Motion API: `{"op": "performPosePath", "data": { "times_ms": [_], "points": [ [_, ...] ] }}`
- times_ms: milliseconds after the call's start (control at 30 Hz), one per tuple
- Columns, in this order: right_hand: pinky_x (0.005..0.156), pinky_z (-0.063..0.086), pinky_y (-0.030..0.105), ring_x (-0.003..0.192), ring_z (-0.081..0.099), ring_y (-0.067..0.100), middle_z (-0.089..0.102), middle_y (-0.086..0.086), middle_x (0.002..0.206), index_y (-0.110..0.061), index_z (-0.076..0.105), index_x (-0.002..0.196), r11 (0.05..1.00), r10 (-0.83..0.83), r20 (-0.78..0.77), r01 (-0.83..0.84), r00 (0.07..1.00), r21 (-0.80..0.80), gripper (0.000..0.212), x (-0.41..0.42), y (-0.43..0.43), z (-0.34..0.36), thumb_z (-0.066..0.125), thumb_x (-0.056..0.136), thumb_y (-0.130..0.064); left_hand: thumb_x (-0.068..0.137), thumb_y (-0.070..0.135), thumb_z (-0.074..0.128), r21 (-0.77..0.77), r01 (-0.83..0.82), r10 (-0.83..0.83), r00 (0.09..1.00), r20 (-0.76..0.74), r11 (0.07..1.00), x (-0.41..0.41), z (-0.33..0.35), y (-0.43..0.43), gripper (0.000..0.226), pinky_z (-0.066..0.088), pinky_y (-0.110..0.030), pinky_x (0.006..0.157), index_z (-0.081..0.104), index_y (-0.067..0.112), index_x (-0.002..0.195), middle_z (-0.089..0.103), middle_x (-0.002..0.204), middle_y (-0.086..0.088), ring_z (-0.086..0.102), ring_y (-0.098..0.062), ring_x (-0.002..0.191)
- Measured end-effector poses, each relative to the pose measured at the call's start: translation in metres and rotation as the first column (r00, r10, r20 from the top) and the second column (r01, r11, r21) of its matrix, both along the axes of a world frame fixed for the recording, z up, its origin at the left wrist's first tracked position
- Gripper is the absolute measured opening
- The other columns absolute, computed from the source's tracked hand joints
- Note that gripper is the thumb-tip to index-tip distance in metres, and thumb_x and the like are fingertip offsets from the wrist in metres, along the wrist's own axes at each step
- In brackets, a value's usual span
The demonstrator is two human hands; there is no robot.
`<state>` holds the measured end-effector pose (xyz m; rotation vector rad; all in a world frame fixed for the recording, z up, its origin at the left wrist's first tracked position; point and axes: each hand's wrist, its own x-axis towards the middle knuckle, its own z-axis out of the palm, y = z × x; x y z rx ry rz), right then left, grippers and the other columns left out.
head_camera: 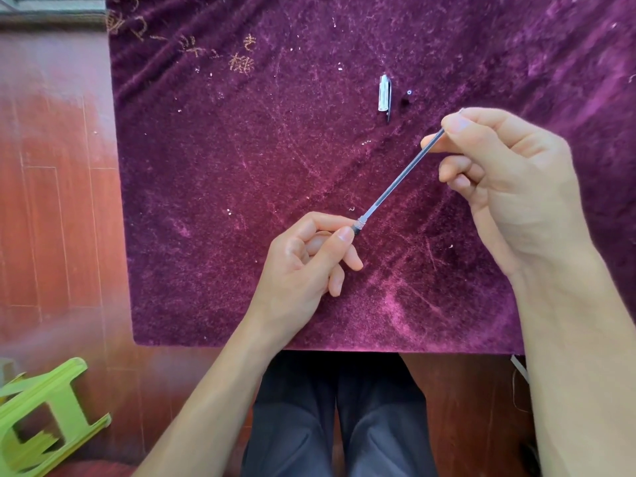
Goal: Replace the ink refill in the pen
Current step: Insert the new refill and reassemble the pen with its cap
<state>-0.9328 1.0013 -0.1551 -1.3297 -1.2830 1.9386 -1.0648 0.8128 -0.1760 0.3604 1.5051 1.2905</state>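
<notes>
A thin ink refill stretches diagonally above the purple velvet cloth. My right hand pinches its upper end between thumb and fingers. My left hand pinches the dark grip section of the pen at the refill's lower end, where the refill enters it. The rest of the pen under my left fingers is hidden. The clear pen cap lies on the cloth at the far side, beyond my right hand, and a small dark end piece lies just right of it.
The cloth covers the table, with bits of lint and thread scattered near its far left. A red wooden floor shows on the left. A green plastic stool lies tipped at the lower left. My legs in dark trousers are below the table's front edge.
</notes>
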Motion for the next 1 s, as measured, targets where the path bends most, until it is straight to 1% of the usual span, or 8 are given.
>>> {"op": "performPosePath", "data": {
  "times_ms": [133, 367, 567, 733, 1000],
  "points": [
    [0.061, 0.046, 0.017, 0.064, 0.063, 0.006, 0.082, 0.002, 0.089, -0.021, 0.080, 0.093, 0.999, 0.042, 0.029, -0.042, 0.999, -0.008, 0.007, -0.007, -0.005, -0.004, 0.076, 0.098, -0.020, 0.102, 0.014, 0.057, -0.002, -0.016, 0.016, 1.000, 0.017, 1.000, 0.001, 0.001, 0.004, 0.013, 0.038, -0.013, 0.044, 0.069, 0.011, 0.106, 0.071, 0.074, -0.004, 0.051, -0.009, 0.044],
    [0.064, 0.045, 0.019, 0.068, 0.060, 0.006, 0.077, -0.005, 0.083, -0.024, 0.082, 0.090, 0.996, 0.087, 0.073, -0.087, 0.993, -0.004, 0.009, -0.012, -0.016, -0.010, 0.077, 0.098, -0.022, 0.103, 0.014, 0.056, -0.016, -0.039, 0.039, 0.999, 0.008, 0.999, -0.003, 0.005, 0.011, 0.014, 0.035, -0.019, 0.041, 0.069, 0.010, 0.107, 0.071, 0.074, -0.005, 0.050, -0.010, 0.044],
    [0.067, 0.045, 0.021, 0.070, 0.060, 0.004, 0.077, -0.006, 0.084, -0.025, 0.084, 0.091, 0.990, 0.144, 0.085, -0.143, 0.986, -0.023, 0.008, -0.012, -0.026, -0.014, 0.078, 0.097, -0.025, 0.104, 0.014, 0.054, -0.011, -0.055, 0.055, 0.998, 0.036, 0.998, -0.005, 0.007, 0.016, 0.014, 0.033, -0.023, 0.040, 0.068, 0.012, 0.107, 0.070, 0.073, -0.004, 0.049, -0.011, 0.044],
    [0.070, 0.046, 0.025, 0.070, 0.060, 0.003, 0.079, -0.006, 0.086, -0.025, 0.085, 0.094, 0.985, 0.169, 0.091, -0.165, 0.981, -0.044, 0.008, -0.012, -0.035, -0.017, 0.078, 0.098, -0.025, 0.104, 0.017, 0.055, -0.019, -0.064, 0.065, 0.997, 0.042, 0.998, -0.006, 0.007, 0.019, 0.016, 0.034, -0.023, 0.041, 0.068, 0.011, 0.110, 0.070, 0.074, -0.005, 0.050, -0.012, 0.044],
    [0.067, 0.049, 0.012, 0.069, 0.061, -0.002, 0.082, -0.008, 0.090, -0.023, 0.086, 0.094, 0.980, 0.194, 0.043, -0.192, 0.980, -0.043, 0.009, -0.015, -0.044, -0.022, 0.078, 0.096, -0.019, 0.104, 0.018, 0.055, -0.023, -0.084, 0.085, 0.995, 0.048, 0.996, -0.008, 0.005, 0.022, 0.016, 0.034, -0.024, 0.040, 0.068, 0.010, 0.109, 0.069, 0.074, -0.007, 0.051, -0.011, 0.044]
  ]
}}
